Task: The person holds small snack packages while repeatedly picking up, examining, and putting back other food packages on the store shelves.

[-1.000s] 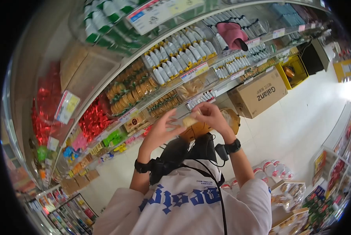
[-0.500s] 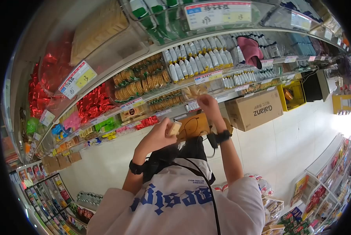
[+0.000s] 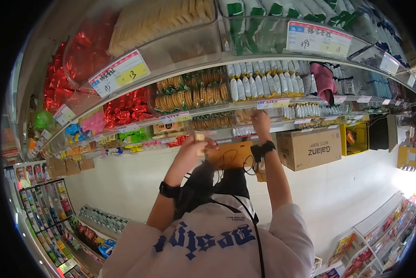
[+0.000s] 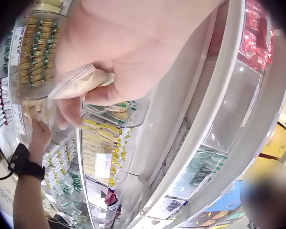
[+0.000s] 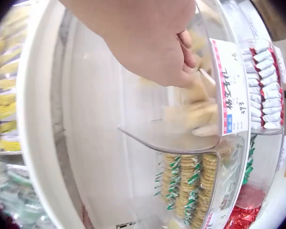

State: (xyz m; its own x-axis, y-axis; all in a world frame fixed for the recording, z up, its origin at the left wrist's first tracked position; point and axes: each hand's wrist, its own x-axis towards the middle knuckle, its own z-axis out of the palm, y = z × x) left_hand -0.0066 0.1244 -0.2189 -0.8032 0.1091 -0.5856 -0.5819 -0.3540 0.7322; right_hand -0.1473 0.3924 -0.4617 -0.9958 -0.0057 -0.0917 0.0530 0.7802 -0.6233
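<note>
My left hand grips a few beige wrapped biscuits between thumb and fingers, their clear film edges sticking out in the left wrist view. The right hand reaches into a clear bin on a lower shelf. Its fingers are curled down on a beige wrapped biscuit among a few loose ones, blurred by motion; the thumb is mostly hidden. A price label hangs on the bin's front. Beside this bin stand stacked round crackers in green-marked wrappers.
Higher shelf bins overhang the hands, with a price card on one front. White-and-yellow packets and a pink cloth item lie above the right hand. A Galanz carton and yellow crate stand on the floor to the right.
Both hands were together around the beige biscuits; they have since parted. The left stays back with the biscuits, while the right has moved forward into the shelf bin. The head view has turned toward the shelves.
</note>
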